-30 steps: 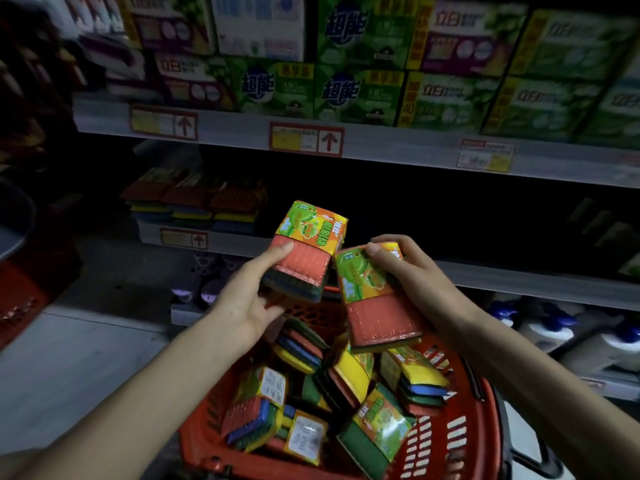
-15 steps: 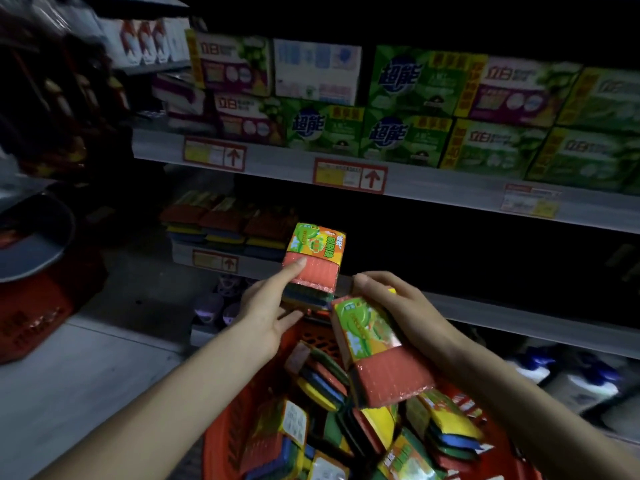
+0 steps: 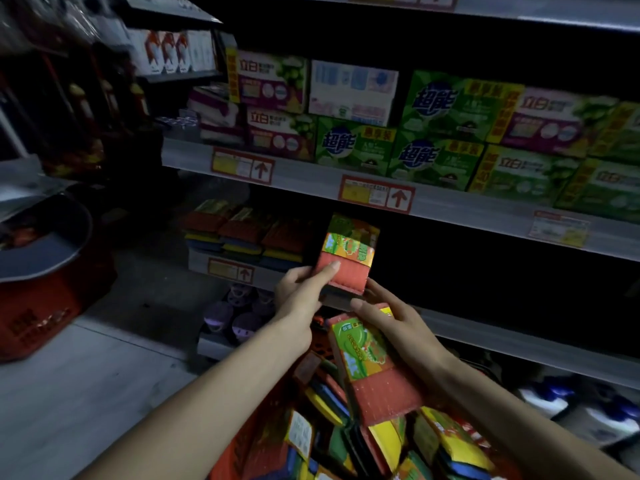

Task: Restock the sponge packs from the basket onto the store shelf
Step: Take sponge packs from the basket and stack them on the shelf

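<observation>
**Two sponge packs up by the shelf edge**

Head view: the left hand point(image 3: 300, 296) is gripping a blocky sponge pack point(image 3: 347, 262), one digit stretched across its ribbed red scouring face. A glossy green-and-orange card band is wrapping the pack's top. The pack is hovering at the front edge of the dim store shelf point(image 3: 491, 336), just right of the stacked packs point(image 3: 242, 233) sitting at that shelf's left end. I cannot tell whether it is touching the shelf.

The right hand point(image 3: 398, 329) is clutching a second pack point(image 3: 375, 365), tilted, above the red slotted plastic basket point(image 3: 247, 445), fingers curling round its far side. Loose packs point(image 3: 384, 441) are lying jumbled inside, showing yellow, blue and green layers. The basket is running off the bottom of the view, and the shelf's depth is sinking into shadow. Printed cardboard boxes point(image 3: 436, 133) are lining the shelf above.
</observation>
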